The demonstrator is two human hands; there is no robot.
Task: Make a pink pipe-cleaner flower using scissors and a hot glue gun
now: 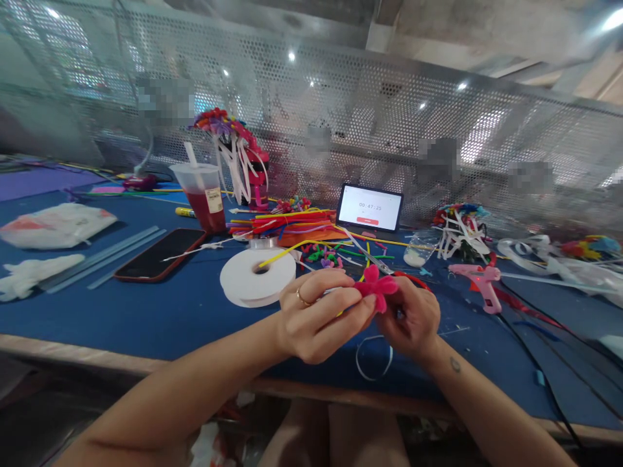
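Observation:
A bright pink fuzzy pipe-cleaner flower (374, 288) is pinched between the thumb and fingers of my left hand (324, 314), which wears a ring. Right beside the flower is my right hand (411, 318), its fingers curled in; whatever is inside them is hidden. Scissors with red-orange handles (419, 281) show just behind the right hand, blades pointing away to the left. A thin white ribbon loop (374, 358) shows below the hands. Near my left hand lies a white ribbon roll (238, 280), with a yellow pipe cleaner (280, 254) reaching across it.
A phone (163, 255) and a cup of red drink (204, 201) stand to the left. Loose pipe cleaners (287, 225) and a tablet showing a timer (370, 206) are at the back. To the right, a pink glue gun (479, 283) trails a black cord.

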